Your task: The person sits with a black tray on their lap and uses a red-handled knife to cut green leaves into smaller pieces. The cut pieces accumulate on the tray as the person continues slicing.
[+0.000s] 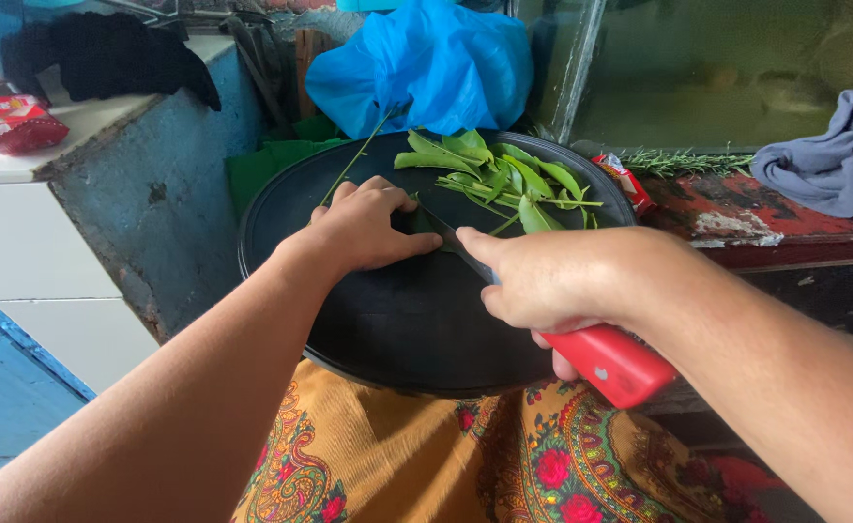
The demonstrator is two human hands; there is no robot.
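A round black tray (pixel 388 329) rests on my lap over an orange patterned cloth (pixel 417 455). My left hand (pixel 368 228) presses down on a folded green leaf (pixel 419 221) near the tray's middle. My right hand (pixel 543 281) grips a knife with a red handle (pixel 612 363); its forefinger lies along the blade (pixel 451 240), which touches the leaf beside my left fingers. A loose pile of green leaves on stems (pixel 504 179) lies at the tray's far side.
A blue plastic bag (pixel 426 63) sits behind the tray. A grey cloth (pixel 833 160) lies on a worn red ledge (pixel 765 218) at right, with a rosemary-like sprig (pixel 688 160). A blue-grey block (pixel 146 184) and a red packet (pixel 15 121) stand at left.
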